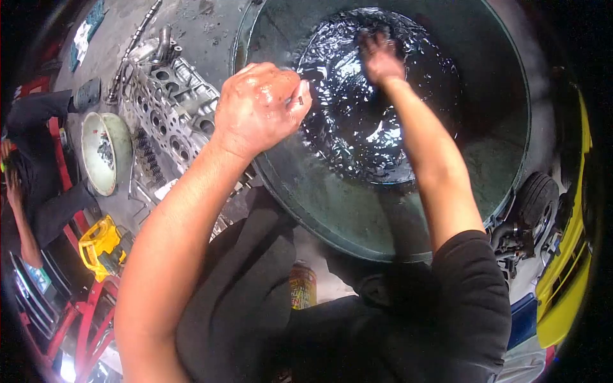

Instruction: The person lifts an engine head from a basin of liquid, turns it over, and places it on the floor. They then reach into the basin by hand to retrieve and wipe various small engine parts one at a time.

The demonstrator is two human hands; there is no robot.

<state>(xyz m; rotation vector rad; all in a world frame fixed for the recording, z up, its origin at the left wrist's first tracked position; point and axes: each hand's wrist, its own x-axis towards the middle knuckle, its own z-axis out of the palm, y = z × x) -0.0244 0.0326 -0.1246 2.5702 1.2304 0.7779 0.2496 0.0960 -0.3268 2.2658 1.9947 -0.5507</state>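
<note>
My left hand (258, 108) is closed in a wet, oily fist over the left rim of a large dark green drum (332, 223). A small dark bit shows between its thumb and fingers, too little to name. Inside the drum, dark rippling liquid (357, 140) reflects the light. My right hand (383, 60) reaches down to the far part of that liquid, its fingers stretched out and somewhat blurred. The darkened fingertips are at or in the surface; I see nothing held there.
An engine cylinder head (169, 115) lies left of the drum, with a camshaft (137, 41) beyond it. A pale bowl (105, 159) holds small metal parts. A yellow tool case (102, 246), a can (302, 286) and a wheel (539, 198) are nearby. Another person's arm (22, 217) shows at far left.
</note>
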